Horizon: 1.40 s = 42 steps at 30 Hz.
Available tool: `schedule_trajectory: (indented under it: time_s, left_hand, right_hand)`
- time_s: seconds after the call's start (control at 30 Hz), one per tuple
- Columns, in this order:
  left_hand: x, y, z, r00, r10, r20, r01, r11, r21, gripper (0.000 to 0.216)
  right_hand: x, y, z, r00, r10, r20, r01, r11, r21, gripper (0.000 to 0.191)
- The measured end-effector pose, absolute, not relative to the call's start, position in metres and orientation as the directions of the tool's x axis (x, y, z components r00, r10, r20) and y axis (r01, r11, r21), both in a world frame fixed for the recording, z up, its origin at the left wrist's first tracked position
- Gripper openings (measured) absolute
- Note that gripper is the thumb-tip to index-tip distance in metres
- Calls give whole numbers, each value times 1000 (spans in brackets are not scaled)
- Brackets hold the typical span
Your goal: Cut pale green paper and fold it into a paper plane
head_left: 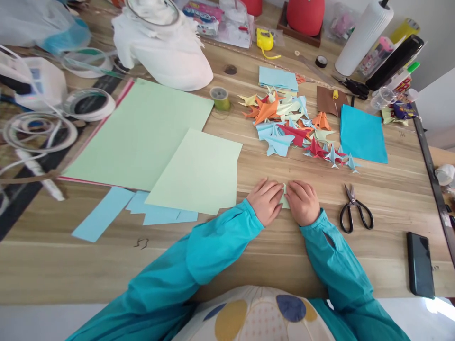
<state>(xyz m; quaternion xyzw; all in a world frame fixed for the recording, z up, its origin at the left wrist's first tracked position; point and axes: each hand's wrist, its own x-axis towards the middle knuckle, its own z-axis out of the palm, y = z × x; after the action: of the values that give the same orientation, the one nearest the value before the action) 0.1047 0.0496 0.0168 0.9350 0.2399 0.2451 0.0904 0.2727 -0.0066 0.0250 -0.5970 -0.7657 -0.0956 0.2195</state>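
A small pale green piece of paper (285, 202) lies on the wooden table between my two hands, mostly covered by them. My left hand (266, 200) has its fingers pressed together on the paper's left side. From the right, my right hand (302, 201) holds the other side with bent fingers. Beyond them is a heap of folded paper pieces (279, 142) in orange, red, pale blue and pale green. Black-handled scissors (352, 206) lie to the right of my right hand, blades slightly apart. A large pale green sheet (202, 173) rests left of my left hand.
Light blue paper strips (103, 215) stick out below a stack of green sheets (142, 128). Bright blue paper (363, 134) lies at the right, a phone (420, 264) near the right edge. A spool of thread (220, 98), tape rolls (88, 104) and a yellow tape measure (265, 40) stand farther back.
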Motion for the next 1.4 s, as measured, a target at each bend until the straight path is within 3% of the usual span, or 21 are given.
schedule_trajectory:
  time_s: [0.7,1.1,1.4]
  left_hand:
    - [105,49,18,786,509,350,421,-856,299,37]
    - [104,51,14,796,510,326,409,-850,331,38]
    - [103,51,12,798,492,347,402,-865,301,39]
  right_hand:
    - [272,-4,31,-353,838,416,926,377,26,19]
    - [267,-9,31,-259,912,317,953,295,-71,24]
    - [272,-7,27,-232,911,341,946,294,-140,22]
